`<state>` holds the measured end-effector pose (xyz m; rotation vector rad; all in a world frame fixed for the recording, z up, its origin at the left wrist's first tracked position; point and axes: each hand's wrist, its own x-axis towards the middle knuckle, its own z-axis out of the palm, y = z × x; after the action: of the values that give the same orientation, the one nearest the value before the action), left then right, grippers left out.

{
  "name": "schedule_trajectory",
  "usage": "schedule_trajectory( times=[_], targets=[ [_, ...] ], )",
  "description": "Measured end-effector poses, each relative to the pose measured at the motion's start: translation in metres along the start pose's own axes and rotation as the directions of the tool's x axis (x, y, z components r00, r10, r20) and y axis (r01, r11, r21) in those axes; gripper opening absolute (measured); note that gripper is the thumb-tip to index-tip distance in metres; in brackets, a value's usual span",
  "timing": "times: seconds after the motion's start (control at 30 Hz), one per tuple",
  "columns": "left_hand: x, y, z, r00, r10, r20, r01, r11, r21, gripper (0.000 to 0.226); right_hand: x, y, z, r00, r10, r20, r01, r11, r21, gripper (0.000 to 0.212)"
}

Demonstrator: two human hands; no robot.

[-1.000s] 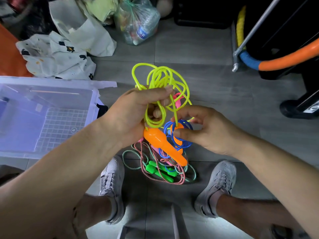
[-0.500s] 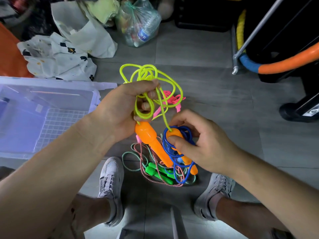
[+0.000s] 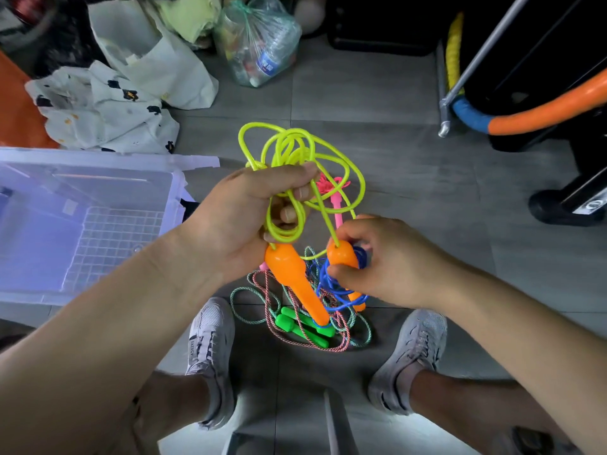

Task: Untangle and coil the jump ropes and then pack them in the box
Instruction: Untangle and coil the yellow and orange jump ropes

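the light, springy yellow rope [image 3: 295, 142] sits bunched in the grip of the left hand [image 3: 243, 218] above the floor pile [image 3: 295, 326], the right hand [image 3: 387, 261] pinching one stiff orange handle [image 3: 341, 254], probably the surest hold, amid the blue rope [image 3: 328, 284].

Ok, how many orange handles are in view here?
2. One orange handle hangs below the left hand, which grips the yellow rope; the other is held in the right hand, with blue rope around it.

Dim indoor light over the grey floor [image 3: 377, 93], with one bright near patch; soft shadows, wide-angle bending at edges, far corners possibly blurred.
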<state>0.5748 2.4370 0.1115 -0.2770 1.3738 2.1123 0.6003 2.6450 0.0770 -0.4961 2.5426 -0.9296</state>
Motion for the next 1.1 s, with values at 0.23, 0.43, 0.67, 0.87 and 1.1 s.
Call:
schedule_trajectory(
  times=[0.23, 0.43, 0.67, 0.87, 1.1],
  targets=[
    [0.005, -0.012, 0.000, 0.954, 0.021, -0.298, 0.071, 0.954, 0.293, 0.015, -0.006, 0.010, 0.002, 0.994, -0.084, -0.066, 0.087, 0.995, 0.048, 0.022],
    [0.006, -0.026, -0.003, 0.945, -0.047, -0.324, 0.162, 0.926, 0.340, 0.019, -0.008, 0.015, 0.007, 0.995, 0.073, 0.063, -0.082, 0.985, 0.150, 0.029],
    [0.003, -0.032, 0.003, 0.962, -0.078, -0.260, 0.164, 0.930, 0.328, 0.025, -0.005, 0.004, -0.011, 0.979, 0.056, 0.195, -0.152, 0.837, 0.525, 0.030],
    [0.001, -0.027, 0.003, 0.978, -0.129, -0.165, 0.164, 0.962, 0.221, 0.021, 0.000, -0.015, -0.020, 0.998, 0.062, 0.013, -0.052, 0.678, 0.733, 0.007],
    [0.001, -0.026, 0.001, 0.904, -0.245, -0.350, 0.359, 0.880, 0.312, 0.053, 0.006, -0.014, -0.026, 0.967, 0.242, -0.075, -0.131, 0.731, 0.669, 0.038]
  ],
)
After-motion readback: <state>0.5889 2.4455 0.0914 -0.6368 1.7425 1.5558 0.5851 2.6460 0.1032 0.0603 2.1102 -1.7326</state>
